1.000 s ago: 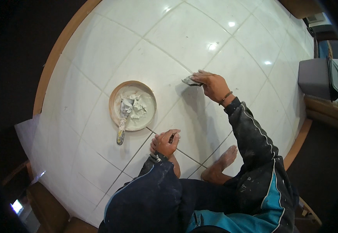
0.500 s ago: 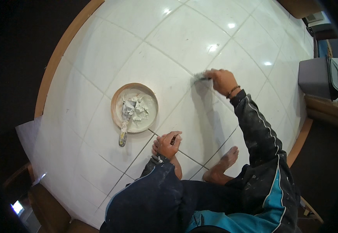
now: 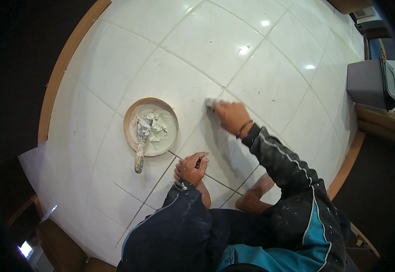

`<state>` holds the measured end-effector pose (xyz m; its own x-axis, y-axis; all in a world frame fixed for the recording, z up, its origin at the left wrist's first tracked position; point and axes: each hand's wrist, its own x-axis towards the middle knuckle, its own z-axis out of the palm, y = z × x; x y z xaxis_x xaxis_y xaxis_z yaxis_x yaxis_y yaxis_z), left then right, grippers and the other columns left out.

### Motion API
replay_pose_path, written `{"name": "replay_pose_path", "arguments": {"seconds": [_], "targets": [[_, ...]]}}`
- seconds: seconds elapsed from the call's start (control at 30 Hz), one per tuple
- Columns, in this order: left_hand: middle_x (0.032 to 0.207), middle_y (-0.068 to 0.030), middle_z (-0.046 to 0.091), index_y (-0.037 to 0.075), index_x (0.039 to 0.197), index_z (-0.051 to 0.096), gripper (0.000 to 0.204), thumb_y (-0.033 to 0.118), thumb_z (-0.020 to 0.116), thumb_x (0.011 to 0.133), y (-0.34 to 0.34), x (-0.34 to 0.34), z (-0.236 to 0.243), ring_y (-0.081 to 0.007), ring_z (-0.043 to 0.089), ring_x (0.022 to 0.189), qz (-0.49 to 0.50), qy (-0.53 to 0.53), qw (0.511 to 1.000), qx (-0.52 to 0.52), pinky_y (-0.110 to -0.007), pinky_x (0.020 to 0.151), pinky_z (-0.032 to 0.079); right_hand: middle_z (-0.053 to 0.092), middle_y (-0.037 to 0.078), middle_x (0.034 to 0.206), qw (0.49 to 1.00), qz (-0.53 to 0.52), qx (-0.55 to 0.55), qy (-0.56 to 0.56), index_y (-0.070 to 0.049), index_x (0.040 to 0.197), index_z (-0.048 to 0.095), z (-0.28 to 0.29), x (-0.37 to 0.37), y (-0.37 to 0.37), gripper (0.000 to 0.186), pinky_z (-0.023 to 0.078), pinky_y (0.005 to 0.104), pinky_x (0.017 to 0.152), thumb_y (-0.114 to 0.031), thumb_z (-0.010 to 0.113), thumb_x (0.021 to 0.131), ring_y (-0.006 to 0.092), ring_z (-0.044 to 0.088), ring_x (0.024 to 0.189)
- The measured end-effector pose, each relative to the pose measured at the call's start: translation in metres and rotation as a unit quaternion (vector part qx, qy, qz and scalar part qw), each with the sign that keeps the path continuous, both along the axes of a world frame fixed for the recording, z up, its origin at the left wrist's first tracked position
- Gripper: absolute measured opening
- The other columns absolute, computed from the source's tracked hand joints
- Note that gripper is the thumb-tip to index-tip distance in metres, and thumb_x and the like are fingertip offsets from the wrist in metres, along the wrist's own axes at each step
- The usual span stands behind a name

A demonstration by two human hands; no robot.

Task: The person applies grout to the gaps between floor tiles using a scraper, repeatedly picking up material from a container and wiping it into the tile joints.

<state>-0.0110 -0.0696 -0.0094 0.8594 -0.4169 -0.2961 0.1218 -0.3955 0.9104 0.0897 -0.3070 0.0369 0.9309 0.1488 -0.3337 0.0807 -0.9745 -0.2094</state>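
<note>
My right hand (image 3: 231, 115) grips a small putty-smeared scraper (image 3: 210, 103) against a white floor tile beside a grout line, right of a round shallow pan (image 3: 127, 129). The pan holds thick whitish paste (image 3: 160, 131), with a putty knife (image 3: 139, 154) lying in it, its smeared handle sticking out over the near rim. My left hand (image 3: 192, 168) rests by my left foot below the pan, its fingers curled; what is inside them, if anything, I cannot make out. My right bare foot (image 3: 255, 192) is on the tiles, partly behind my right sleeve.
The white tiled floor (image 3: 206, 36) curves away in the lens, with several darker grout lines near my feet. A wooden border (image 3: 59, 68) edges it at left. A grey lidded bin (image 3: 364, 82) stands at right. Brown furniture (image 3: 61, 245) shows at bottom left.
My right hand with the scraper moved slightly rightward, then swept left and toward me, closer to the pan. My left hand, the pan and the putty knife stay about where they were.
</note>
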Motion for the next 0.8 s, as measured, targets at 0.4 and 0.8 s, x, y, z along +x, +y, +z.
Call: {"name": "replay_pose_path", "arguments": {"seconds": [0.4, 0.8], "targets": [[0.078, -0.0055, 0.071, 0.009, 0.101, 0.07, 0.016, 0.012, 0.062, 0.087, -0.002, 0.003, 0.004, -0.0227, 0.066, 0.067, -0.001, -0.009, 1.0, 0.007, -0.035, 0.069, 0.052, 0.069, 0.017, 0.079, 0.994, -0.072, 0.042, 0.071, -0.011, 0.099, 0.068, 0.033, 0.001, -0.02, 0.025, 0.054, 0.0459, 0.064, -0.013, 0.06, 0.075, 0.0357, 0.068, 0.074], [0.075, -0.0088, 0.07, 0.005, 0.097, 0.068, 0.014, 0.012, 0.06, 0.089, 0.001, -0.002, -0.005, -0.0202, 0.068, 0.067, -0.006, -0.01, 1.0, -0.016, -0.032, 0.064, 0.053, 0.065, 0.017, 0.079, 0.999, 0.013, 0.024, -0.044, 0.0, 0.095, 0.059, -0.006, -0.017, 0.025, 0.022, 0.052, 0.0435, 0.057, -0.012, 0.062, 0.078, 0.0335, 0.067, 0.07]]}}
